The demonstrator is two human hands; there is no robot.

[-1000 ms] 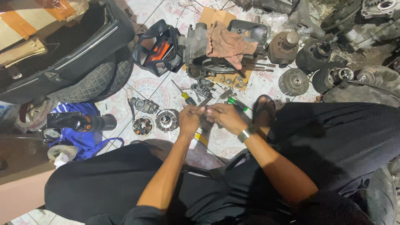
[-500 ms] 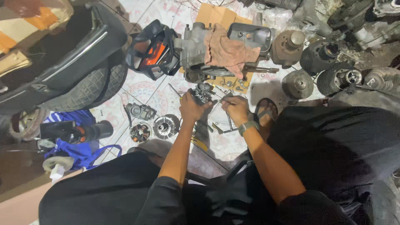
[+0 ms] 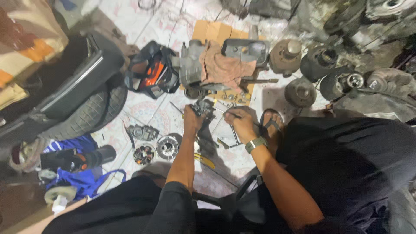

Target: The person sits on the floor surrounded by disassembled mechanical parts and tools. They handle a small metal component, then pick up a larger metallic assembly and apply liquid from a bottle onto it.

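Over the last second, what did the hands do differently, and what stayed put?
Both hands moved forward: the left hand took hold of a small metal engine part, and the right hand holds a thin tool against it. The rag and tyre stayed put.

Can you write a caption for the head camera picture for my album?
Left hand holds a small metal engine part while right hand works a thin tool.

Tiled floor (image 3: 143,108) strewn with engine parts (image 3: 299,91)

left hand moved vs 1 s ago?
Yes. The left hand has gone forward, away from the body and toward the rust-coloured rag; it now grips a small dark metal part just short of it.
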